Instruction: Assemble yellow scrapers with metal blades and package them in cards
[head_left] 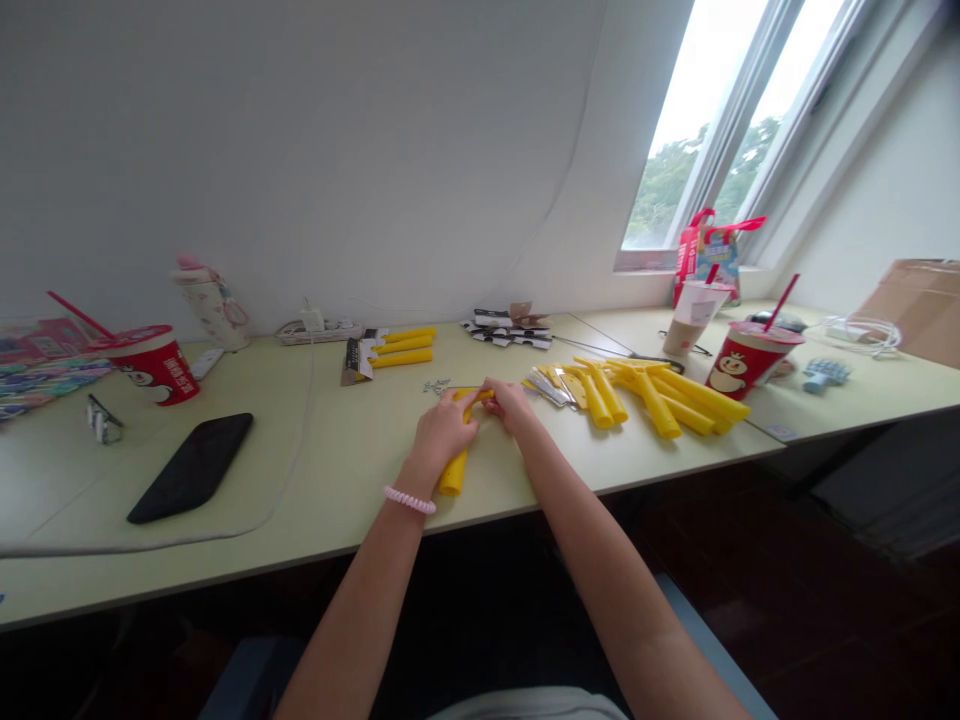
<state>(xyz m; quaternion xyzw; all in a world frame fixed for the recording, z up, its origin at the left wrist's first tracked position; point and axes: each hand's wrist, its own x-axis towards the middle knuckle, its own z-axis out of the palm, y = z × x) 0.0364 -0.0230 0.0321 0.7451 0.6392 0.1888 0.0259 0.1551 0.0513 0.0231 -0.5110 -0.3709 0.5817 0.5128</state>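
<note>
A yellow plastic scraper handle (pixel 452 477) lies on the table, its hollow round end towards me. My left hand (pixel 444 432) is closed around its upper part. At its far end, the fingers of my right hand (pixel 510 404) pinch a yellow part of the head; my fingers hide the detail there. Just beyond my left hand is a scatter of small screws (pixel 435 386). Right of my hands lie metal blades and flat yellow pieces (pixel 551 386), beside a pile of yellow handles (pixel 660 400).
Three yellow-handled scrapers with black-and-white cards (pixel 360 360) lie at the back, left of more folded cards (pixel 510 328). A black phone (pixel 193 468), a red cup (pixel 161 370) and a white cable (pixel 289 480) are left. Another red cup (pixel 739 362) stands right.
</note>
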